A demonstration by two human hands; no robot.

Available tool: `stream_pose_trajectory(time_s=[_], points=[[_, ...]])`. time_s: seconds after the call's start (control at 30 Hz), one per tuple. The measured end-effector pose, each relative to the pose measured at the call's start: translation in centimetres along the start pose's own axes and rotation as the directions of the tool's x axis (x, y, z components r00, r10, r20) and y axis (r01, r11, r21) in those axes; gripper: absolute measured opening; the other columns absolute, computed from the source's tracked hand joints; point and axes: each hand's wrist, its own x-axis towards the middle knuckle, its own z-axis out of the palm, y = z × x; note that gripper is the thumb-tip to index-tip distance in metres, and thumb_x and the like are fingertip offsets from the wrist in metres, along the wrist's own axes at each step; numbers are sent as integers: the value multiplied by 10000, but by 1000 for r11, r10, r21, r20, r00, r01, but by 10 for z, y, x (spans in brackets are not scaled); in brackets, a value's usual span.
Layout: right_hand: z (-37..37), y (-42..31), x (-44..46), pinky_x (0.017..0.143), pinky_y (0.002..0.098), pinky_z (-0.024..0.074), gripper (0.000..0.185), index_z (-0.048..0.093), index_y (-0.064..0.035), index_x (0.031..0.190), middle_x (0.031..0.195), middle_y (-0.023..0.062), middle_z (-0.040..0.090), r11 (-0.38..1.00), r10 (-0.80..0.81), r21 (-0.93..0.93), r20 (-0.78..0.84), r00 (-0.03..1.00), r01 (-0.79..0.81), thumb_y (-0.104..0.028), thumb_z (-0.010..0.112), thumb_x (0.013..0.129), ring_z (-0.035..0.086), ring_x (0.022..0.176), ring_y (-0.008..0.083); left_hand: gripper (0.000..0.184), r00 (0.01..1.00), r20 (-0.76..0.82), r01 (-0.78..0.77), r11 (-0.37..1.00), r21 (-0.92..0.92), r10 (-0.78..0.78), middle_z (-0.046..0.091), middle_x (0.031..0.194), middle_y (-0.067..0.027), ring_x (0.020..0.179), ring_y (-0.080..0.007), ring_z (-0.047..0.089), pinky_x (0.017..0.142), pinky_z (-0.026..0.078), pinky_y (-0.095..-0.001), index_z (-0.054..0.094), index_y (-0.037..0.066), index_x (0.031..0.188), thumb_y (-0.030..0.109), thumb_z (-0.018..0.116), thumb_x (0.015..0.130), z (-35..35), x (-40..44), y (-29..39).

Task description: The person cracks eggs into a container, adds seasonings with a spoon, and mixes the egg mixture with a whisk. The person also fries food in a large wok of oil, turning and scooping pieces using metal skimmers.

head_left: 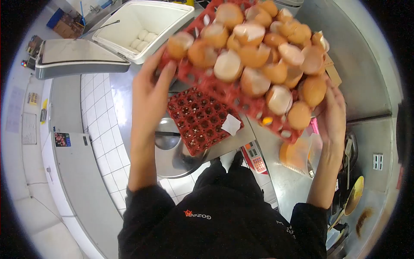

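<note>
Between both hands I hold up a red egg tray (228, 93) heaped with broken brown eggshells (258, 47). My left hand (153, 84) grips its left edge, thumb on top. My right hand (334, 112) is closed round the right edge, partly hidden by shells. The tray tilts, its near right corner lower in view, and is a little blurred. A bit of orange yolk (267, 121) shows near that corner. Below lies a second red egg tray (198, 121) with empty cups and a torn white scrap (231, 124) on it. It rests over a steel bowl (166, 162).
An open white bin (181, 17) with round white pieces inside stands at the upper left. On the right are a plastic container of orange liquid (293, 153), a red and white scale (255, 157) and a yellow-rimmed pan (354, 195). A steel wall (366, 56) borders the right side.
</note>
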Motion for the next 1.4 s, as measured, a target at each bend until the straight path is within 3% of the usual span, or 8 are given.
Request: stream_pose_trajectory(time_s=[0.5,0.7,1.0,1.13,1.2,1.23,1.3,1.4], points=[[64,231,44,966,354,572,335,610,-91,1424,1304,55,693,864,502,-274,393,770,-423,-189,529,1114,668,1163,161,573,882,-321,372,928,25,-345,561,1448,-133,1275,-229,622,975,574,-347,520,60,1584,34,684,1036,-12,-235,-136],[65,304,114,1008,380,555,384,610,-95,1456,1331,65,690,785,616,-298,456,642,-543,-200,560,1089,666,1179,186,745,861,-320,426,904,27,-396,548,1482,-154,1207,-260,648,976,583,-385,418,32,1625,97,777,975,22,-254,-167],[54,322,112,1053,377,532,378,658,-53,1391,1290,65,709,745,665,-347,319,676,-569,-268,579,1091,656,1199,189,756,825,-265,493,865,-98,-500,517,1336,-133,1198,-250,617,955,555,-366,371,63,1599,70,787,968,42,-248,-162],[47,307,89,1029,368,530,453,652,9,1394,1271,119,722,786,519,-520,263,814,-333,-308,605,1074,678,1153,242,731,841,-207,488,866,-109,-500,520,1323,-128,1152,-229,613,944,565,-354,378,77,1578,26,759,956,44,-251,-181],[46,297,65,1010,428,528,507,675,33,1319,1227,216,716,682,151,-724,276,949,102,-382,613,1035,689,1159,335,730,839,-171,504,856,-114,-516,526,1324,-128,1139,-231,621,937,580,-361,370,84,1575,6,743,952,43,-254,-183],[50,285,47,943,437,553,414,698,17,1284,1156,238,724,647,-103,-708,288,952,284,-292,658,1011,718,1069,355,730,839,-148,518,852,-79,-524,525,1321,-130,1142,-233,613,943,576,-365,370,85,1576,-2,727,945,42,-255,-184],[69,192,14,851,428,582,266,729,-11,1191,1097,187,734,797,-141,-523,323,936,301,-165,701,977,735,953,330,731,841,-118,527,849,-44,-528,523,1317,-131,1146,-235,604,948,573,-370,369,86,1576,-9,712,937,41,-252,-186],[74,114,17,755,418,584,169,713,-27,1081,1028,146,701,528,-597,-676,135,791,514,-91,741,928,719,867,332,694,828,-137,545,838,-39,-544,518,1313,-120,1062,-189,558,920,506,-332,417,52,1539,-21,675,899,34,-254,-173]])
